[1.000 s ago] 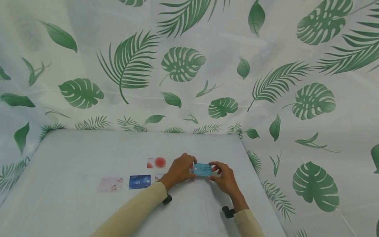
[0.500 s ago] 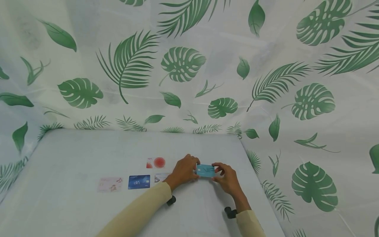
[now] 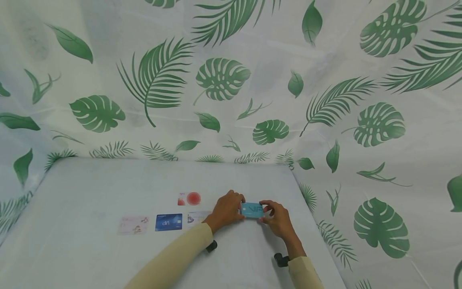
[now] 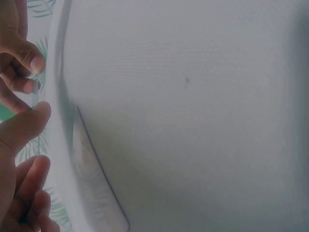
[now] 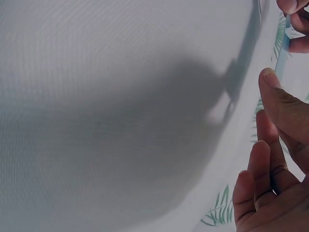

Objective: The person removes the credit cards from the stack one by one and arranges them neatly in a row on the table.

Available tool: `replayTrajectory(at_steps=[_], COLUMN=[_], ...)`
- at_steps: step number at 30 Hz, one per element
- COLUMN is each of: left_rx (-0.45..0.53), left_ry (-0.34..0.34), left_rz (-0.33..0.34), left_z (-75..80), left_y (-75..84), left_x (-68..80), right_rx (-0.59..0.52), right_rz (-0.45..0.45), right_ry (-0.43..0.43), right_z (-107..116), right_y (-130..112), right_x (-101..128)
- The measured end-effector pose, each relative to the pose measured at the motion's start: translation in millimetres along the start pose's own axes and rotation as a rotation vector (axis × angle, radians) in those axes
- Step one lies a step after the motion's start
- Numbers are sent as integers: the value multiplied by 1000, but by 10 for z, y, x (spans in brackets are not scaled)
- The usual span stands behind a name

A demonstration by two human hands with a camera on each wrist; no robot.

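Note:
A light blue card [image 3: 252, 210] lettered "VIP" is held level between both hands above the table. My left hand [image 3: 227, 209] pinches its left edge with thumb and fingers, and my right hand [image 3: 278, 218] pinches the right edge. Edge-on, the card [image 5: 282, 55] shows as a thin strip in the right wrist view. Just left of my left hand lies a pale card [image 3: 195, 217], partly hidden by that hand and sleeve. In the left wrist view, a pale card [image 4: 96, 188] lies flat below the left hand.
On the white table [image 3: 108, 184] lie a dark blue card [image 3: 168, 222], a pale pink card [image 3: 133, 225] and a card with a red circle [image 3: 193, 198]. A leaf-patterned curtain [image 3: 216, 132] hangs behind and at the sides of the table.
Both hands have moved slightly right and a little toward the table's front, carrying the light blue card. More of the pale card beside the left hand showed midway. The other cards stay put.

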State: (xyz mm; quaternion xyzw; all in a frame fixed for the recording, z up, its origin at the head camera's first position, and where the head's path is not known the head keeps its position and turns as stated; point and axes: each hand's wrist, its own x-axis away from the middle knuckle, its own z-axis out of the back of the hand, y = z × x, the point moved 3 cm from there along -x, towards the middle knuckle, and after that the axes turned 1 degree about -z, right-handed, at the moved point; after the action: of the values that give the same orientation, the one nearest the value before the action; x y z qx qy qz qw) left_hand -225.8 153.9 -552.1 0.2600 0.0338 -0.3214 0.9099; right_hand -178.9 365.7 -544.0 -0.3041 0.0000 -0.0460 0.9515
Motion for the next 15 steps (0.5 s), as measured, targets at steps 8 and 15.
replayTrajectory(at_steps=[8, 15], left_rx=[-6, -24], left_ry=[-22, -38], left_rz=[8, 17], left_z=[-49, -91], left_y=[42, 76], left_x=[-19, -38], right_rx=[-11, -11], right_rz=[-42, -71], right_ry=[-25, -43], right_z=[-9, -9], right_y=[59, 118], right_x=[-2, -9])
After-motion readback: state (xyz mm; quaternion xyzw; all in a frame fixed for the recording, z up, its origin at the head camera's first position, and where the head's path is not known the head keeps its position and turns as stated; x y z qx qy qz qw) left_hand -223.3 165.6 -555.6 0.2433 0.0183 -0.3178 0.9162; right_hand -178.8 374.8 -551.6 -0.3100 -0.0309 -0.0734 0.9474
